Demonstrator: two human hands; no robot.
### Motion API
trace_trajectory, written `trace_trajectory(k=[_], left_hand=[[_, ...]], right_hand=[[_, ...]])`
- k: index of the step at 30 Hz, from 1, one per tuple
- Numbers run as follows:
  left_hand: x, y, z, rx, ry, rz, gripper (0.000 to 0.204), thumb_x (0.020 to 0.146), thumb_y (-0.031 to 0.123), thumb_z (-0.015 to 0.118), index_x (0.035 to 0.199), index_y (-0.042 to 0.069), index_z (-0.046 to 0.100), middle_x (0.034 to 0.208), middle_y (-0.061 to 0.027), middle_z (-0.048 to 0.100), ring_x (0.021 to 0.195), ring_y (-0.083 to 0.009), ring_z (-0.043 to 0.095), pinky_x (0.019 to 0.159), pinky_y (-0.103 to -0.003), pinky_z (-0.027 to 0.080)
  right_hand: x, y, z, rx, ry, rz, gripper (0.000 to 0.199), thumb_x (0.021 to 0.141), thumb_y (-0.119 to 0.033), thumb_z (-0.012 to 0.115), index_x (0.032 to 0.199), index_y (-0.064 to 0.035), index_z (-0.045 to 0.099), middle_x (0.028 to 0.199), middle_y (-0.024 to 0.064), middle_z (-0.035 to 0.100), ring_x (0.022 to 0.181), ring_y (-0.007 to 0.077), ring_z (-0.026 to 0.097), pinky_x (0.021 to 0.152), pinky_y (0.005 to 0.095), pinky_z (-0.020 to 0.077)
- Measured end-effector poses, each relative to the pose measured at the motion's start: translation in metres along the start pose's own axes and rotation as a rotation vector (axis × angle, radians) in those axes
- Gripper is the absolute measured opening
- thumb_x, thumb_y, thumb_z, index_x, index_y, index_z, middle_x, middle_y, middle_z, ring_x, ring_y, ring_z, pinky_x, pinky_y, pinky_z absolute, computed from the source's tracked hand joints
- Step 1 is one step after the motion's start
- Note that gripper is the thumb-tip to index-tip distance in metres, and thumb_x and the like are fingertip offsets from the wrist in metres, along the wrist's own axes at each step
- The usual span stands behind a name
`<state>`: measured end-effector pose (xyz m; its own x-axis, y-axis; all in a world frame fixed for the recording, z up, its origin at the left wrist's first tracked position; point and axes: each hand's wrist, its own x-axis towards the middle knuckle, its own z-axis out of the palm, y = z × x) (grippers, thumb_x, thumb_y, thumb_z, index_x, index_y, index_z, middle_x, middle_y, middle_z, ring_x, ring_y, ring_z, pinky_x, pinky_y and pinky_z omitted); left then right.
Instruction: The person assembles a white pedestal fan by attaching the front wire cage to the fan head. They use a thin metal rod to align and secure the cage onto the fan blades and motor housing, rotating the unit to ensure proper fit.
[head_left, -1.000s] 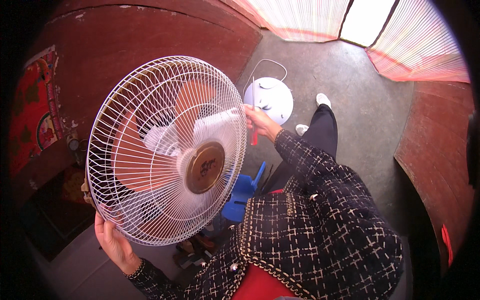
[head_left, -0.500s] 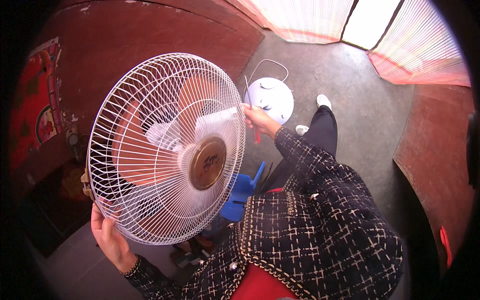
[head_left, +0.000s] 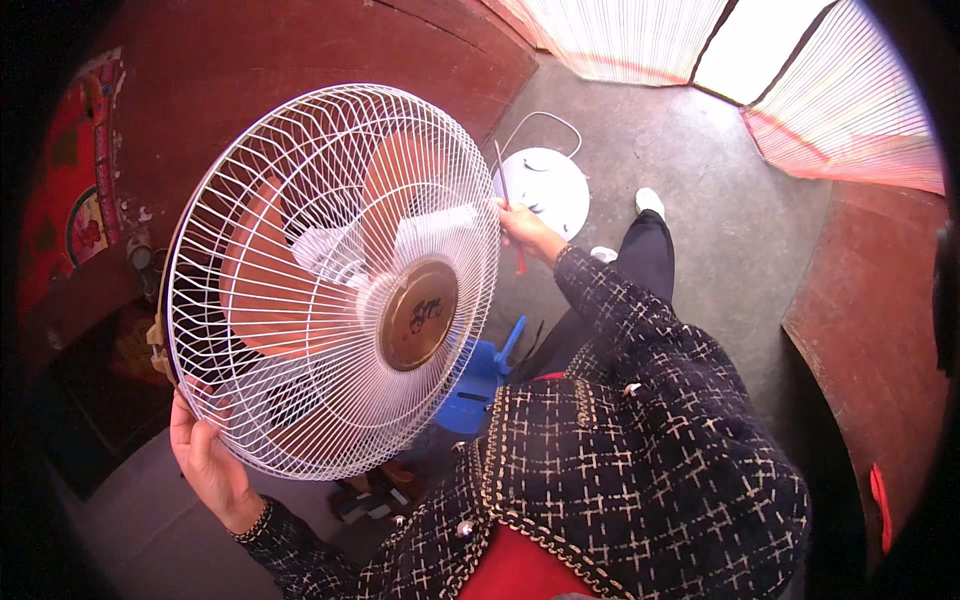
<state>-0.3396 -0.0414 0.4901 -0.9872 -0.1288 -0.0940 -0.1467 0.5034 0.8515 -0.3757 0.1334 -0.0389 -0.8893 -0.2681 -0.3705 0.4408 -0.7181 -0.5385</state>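
A fan head [head_left: 420, 315] with a white wire guard, orange-brown blades and a bronze-coloured centre disc is held up in front of me. My left hand [head_left: 212, 462] is closed around the lower left rim of the guard, its fingertips behind the wires. At the right rim my right hand [head_left: 527, 230] is closed on a screwdriver [head_left: 503, 180]. Its thin metal shaft points up and its red handle shows below the fist. The fingers of that hand also touch the guard's edge. A tan clip-like piece [head_left: 157, 345] sticks out at the guard's left edge.
A round white base [head_left: 555, 190] with a cord lies on the concrete floor [head_left: 740, 260]. Below the fan is a blue plastic chair [head_left: 470, 395]. Red-brown walls [head_left: 870, 290] stand on both sides, with striped curtains [head_left: 840, 90] at the far right. My shoe [head_left: 649, 201] is near the base.
The fan head has shifted slightly left and up, with both hands keeping their hold. The screwdriver's handle has moved slightly toward the right.
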Motion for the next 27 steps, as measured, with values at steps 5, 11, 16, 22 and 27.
trace_trajectory(k=[5,11,16,22,27], left_hand=[[0.003,-0.001,0.0,0.006,-0.015,0.002,0.046,0.077,-0.007,0.047,0.123,-0.008,0.05,0.113,-0.0106,0.061,0.098,-0.0145,0.06,0.089,-0.027,0.048],[0.003,0.0,0.0,0.002,-0.054,0.021,0.045,0.081,-0.003,0.049,0.126,-0.008,0.049,0.115,-0.0124,0.062,0.1,-0.0166,0.062,0.089,-0.028,0.05],[0.001,-0.002,0.001,-0.016,-0.021,0.038,0.046,0.082,-0.001,0.051,0.127,-0.008,0.049,0.116,-0.0137,0.062,0.099,-0.0173,0.063,0.087,-0.029,0.052],[0.001,0.005,0.009,-0.014,-0.037,0.017,0.046,0.077,-0.007,0.047,0.122,-0.008,0.051,0.111,-0.0119,0.063,0.097,-0.0154,0.062,0.088,-0.027,0.05],[-0.002,0.005,0.009,0.046,-0.001,0.003,0.045,0.077,-0.007,0.045,0.122,-0.008,0.051,0.109,-0.0117,0.063,0.096,-0.015,0.062,0.087,-0.027,0.05]], right_hand=[[0.0,0.005,-0.003,0.18,-0.082,0.009,0.027,0.1,-0.034,0.049,0.099,-0.0097,0.06,0.08,-0.0058,0.058,0.059,0.0018,0.047,0.045,0.0167,0.038],[-0.001,0.005,-0.006,0.277,-0.123,0.063,0.023,0.099,-0.034,0.05,0.102,-0.0132,0.059,0.082,-0.0079,0.058,0.067,0.0016,0.051,0.048,0.0161,0.0392],[-0.006,0.004,-0.007,0.26,-0.116,0.142,0.023,0.099,-0.034,0.051,0.107,-0.0148,0.059,0.084,-0.0088,0.058,0.07,0.002,0.051,0.049,0.0161,0.0397],[-0.005,0.002,-0.015,0.38,-0.197,0.19,0.023,0.097,-0.03,0.055,0.113,-0.013,0.058,0.086,-0.006,0.059,0.066,0.0027,0.051,0.049,0.0166,0.0402],[0.004,0.012,-0.027,0.572,-0.287,0.25,0.021,0.097,-0.025,0.055,0.112,-0.0108,0.058,0.083,-0.0031,0.058,0.063,0.0049,0.048,0.048,0.0174,0.0394]])
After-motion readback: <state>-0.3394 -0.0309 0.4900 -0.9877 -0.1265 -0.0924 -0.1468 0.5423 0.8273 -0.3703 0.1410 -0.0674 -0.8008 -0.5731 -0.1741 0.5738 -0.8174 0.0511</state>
